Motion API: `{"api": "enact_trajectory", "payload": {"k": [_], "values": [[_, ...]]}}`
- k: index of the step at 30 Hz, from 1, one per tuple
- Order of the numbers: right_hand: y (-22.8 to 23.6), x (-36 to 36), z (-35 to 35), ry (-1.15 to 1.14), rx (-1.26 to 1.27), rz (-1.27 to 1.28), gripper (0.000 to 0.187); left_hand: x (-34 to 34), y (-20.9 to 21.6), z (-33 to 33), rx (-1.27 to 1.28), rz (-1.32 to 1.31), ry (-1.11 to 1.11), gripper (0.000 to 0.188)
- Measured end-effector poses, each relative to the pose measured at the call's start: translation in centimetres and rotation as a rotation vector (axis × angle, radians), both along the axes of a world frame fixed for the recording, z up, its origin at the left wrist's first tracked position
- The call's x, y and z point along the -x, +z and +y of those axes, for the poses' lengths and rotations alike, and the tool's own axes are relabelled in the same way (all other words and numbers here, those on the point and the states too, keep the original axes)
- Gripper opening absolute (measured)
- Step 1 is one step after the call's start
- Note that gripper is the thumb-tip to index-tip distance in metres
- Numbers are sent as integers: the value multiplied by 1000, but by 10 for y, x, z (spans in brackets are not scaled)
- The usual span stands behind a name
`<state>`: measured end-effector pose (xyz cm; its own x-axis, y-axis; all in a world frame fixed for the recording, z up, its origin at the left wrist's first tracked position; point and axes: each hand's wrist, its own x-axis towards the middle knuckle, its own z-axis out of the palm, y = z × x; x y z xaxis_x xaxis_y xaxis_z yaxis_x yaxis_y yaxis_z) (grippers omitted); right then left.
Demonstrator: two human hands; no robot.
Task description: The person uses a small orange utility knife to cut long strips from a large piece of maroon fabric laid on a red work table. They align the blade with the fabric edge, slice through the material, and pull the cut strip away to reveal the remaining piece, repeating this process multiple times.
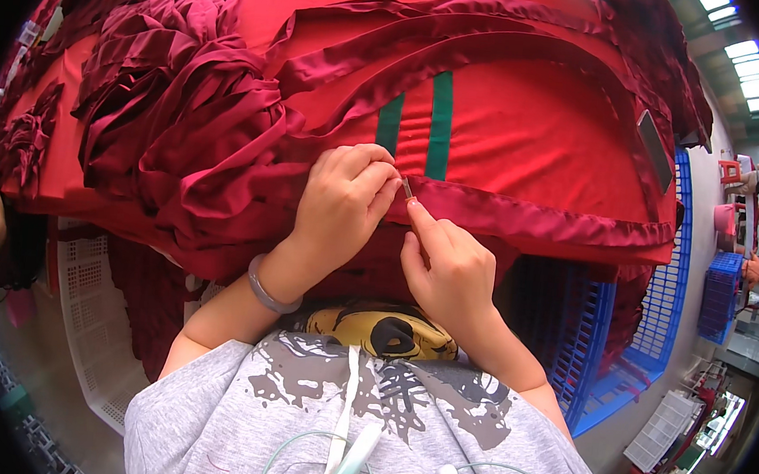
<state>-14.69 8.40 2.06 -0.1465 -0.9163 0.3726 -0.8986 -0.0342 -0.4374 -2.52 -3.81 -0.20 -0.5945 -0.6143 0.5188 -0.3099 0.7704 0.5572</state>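
Red table bears maroon strip pinched in left hand grip

The small metal tool between the left hand and the right hand is too small to tell its kind, and the left fingers hide most of it. The strip pile is cut off at the upper left rim. The people at the right edge are too small and bent to tell.

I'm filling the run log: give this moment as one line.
left hand: pinches small metal tool at strip edge | right hand: fingertip pressing dark red satin strip | surface: red table
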Motion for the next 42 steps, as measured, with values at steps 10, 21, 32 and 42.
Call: {"api": "enact_trajectory", "payload": {"k": [10, 21, 32, 42], "values": [[0, 18, -15, -262, 369, -105, 35, 3, -1, 5, 80, -44, 32, 9], [11, 88, 33, -415, 391, -682, 28, -95, 76, -1, -29, -181, 238, 24], [11, 91, 43, -360, 413, -647, 25, -26, 81, -38, 17, 166, 194, 23], [14, 88, 50, -377, 26, -1141, 46, -11, 37, -55, -362, -223, 30, 21]]}}
